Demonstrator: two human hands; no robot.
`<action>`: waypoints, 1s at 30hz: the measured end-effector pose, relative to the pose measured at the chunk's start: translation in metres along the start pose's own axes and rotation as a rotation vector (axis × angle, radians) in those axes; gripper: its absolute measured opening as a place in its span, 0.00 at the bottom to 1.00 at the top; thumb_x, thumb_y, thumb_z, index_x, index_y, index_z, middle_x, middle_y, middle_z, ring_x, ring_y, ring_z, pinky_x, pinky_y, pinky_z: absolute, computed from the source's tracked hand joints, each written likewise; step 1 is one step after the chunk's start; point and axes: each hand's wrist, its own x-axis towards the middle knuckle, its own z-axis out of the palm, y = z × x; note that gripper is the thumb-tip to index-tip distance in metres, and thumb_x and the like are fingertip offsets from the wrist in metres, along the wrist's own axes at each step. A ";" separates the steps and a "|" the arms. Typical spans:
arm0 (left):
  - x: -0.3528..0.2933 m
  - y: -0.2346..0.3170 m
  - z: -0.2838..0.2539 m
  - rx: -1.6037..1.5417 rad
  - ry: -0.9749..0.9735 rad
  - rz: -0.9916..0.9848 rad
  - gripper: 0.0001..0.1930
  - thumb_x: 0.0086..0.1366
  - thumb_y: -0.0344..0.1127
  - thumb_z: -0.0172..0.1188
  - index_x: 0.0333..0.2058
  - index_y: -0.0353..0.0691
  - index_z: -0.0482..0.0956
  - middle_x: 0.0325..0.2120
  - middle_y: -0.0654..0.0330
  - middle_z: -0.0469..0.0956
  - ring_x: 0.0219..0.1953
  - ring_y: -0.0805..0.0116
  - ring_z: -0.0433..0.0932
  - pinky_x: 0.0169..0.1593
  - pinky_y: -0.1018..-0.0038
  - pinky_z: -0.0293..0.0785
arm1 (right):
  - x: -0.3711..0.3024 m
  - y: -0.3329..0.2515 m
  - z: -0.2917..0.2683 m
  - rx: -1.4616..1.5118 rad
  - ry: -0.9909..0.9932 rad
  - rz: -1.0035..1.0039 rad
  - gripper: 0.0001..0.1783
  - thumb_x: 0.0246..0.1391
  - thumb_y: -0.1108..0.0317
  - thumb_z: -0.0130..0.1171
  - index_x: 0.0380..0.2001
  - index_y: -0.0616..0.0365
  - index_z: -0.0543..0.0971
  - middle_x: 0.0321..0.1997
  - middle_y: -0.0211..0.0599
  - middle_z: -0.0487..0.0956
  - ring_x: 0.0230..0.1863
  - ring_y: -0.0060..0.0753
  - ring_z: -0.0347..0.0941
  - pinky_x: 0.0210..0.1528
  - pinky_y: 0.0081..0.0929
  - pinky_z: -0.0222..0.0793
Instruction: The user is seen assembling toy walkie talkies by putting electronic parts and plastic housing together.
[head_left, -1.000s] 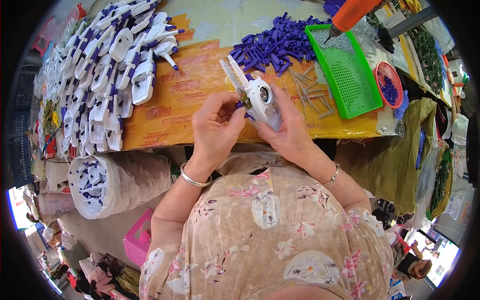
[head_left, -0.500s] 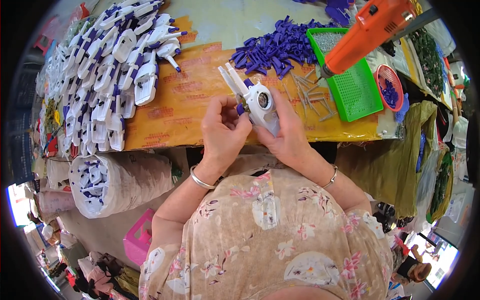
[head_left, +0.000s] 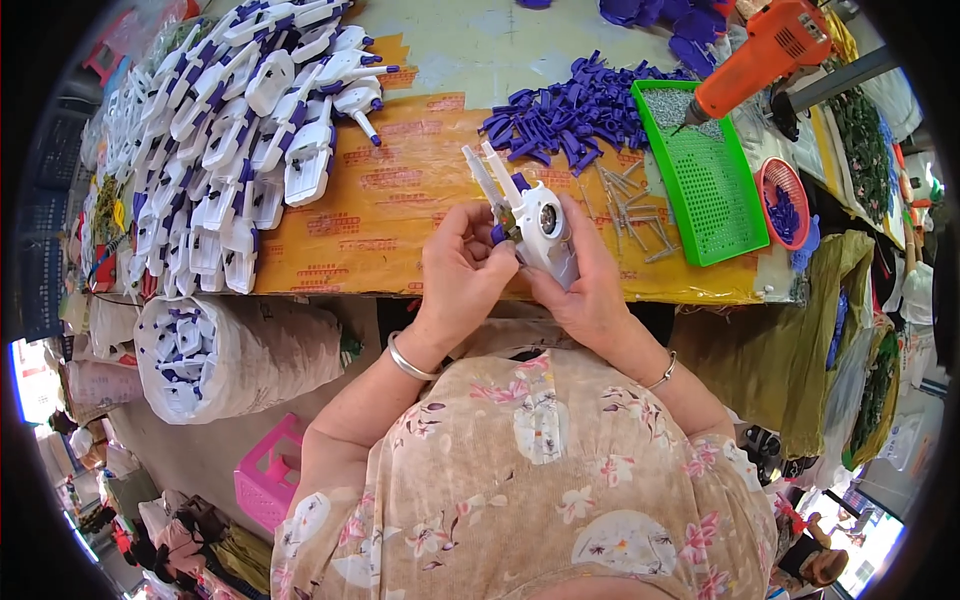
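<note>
Over the table's front edge I hold a white plastic housing (head_left: 543,232) with two long pale prongs pointing away from me, a round dark opening and purple parts. My left hand (head_left: 462,272) grips its left side, thumb and fingers pinched by a small purple piece (head_left: 499,234); whatever lies between those fingertips is hidden. Wrapped round the right side and near end is my right hand (head_left: 588,272), its fingers partly hidden beneath.
White-and-purple assembled pieces (head_left: 225,140) are heaped at left. Purple parts (head_left: 570,110), clear rods (head_left: 630,215), a green tray (head_left: 705,190) of screws and a red basket (head_left: 783,190) lie right. An orange power screwdriver (head_left: 765,55) hangs above the tray. Below left stands a sack (head_left: 270,350).
The whole view has shifted a little, with the table things now farther right. Both hands keep hold of the housing in nearly the same pose. The power screwdriver appears higher against the tray.
</note>
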 end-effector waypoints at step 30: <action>0.017 -0.009 -0.031 -0.459 -0.424 -0.294 0.31 0.48 0.20 0.67 0.53 0.35 0.69 0.46 0.59 0.74 0.46 0.68 0.75 0.48 0.72 0.76 | 0.010 -0.022 -0.017 -0.204 -0.013 -0.129 0.35 0.34 0.69 0.66 0.50 0.63 0.69 0.45 0.46 0.68 0.48 0.47 0.62 0.52 0.39 0.58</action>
